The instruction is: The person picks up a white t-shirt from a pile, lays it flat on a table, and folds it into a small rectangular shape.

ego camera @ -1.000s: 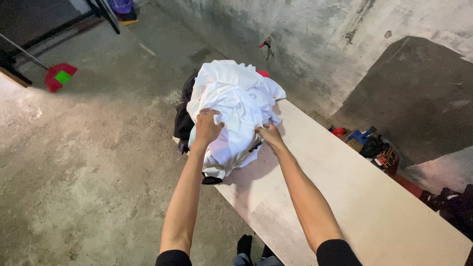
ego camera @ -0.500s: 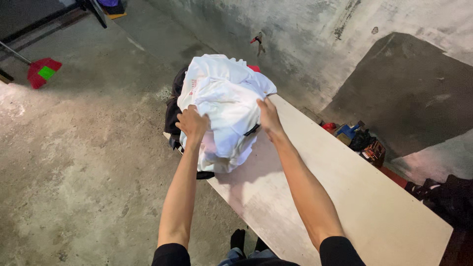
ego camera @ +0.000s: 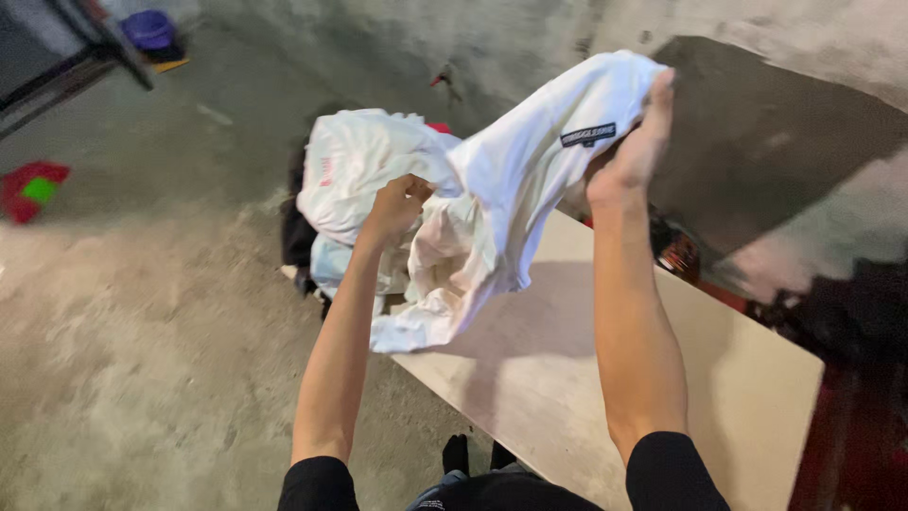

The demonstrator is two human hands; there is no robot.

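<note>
A white garment (ego camera: 511,189) with a small black label hangs in the air between my hands, over the far end of a pale wooden table (ego camera: 586,378). My right hand (ego camera: 636,142) grips its upper edge, raised high. My left hand (ego camera: 395,206) holds the same garment lower, at its left side. Behind it lies a pile of white clothes (ego camera: 355,166) on top of dark clothes (ego camera: 295,237) at the table's far end.
A rough concrete floor (ego camera: 142,331) lies left of the table. A red broom head (ego camera: 28,187) rests on it at far left. A blue object (ego camera: 148,28) sits at top left. Dark and red items crowd the floor (ego camera: 832,341) right of the table.
My right hand has lifted the white garment up and to the right, off the pile. My left hand stayed on its lower part. The view has swung rightward.
</note>
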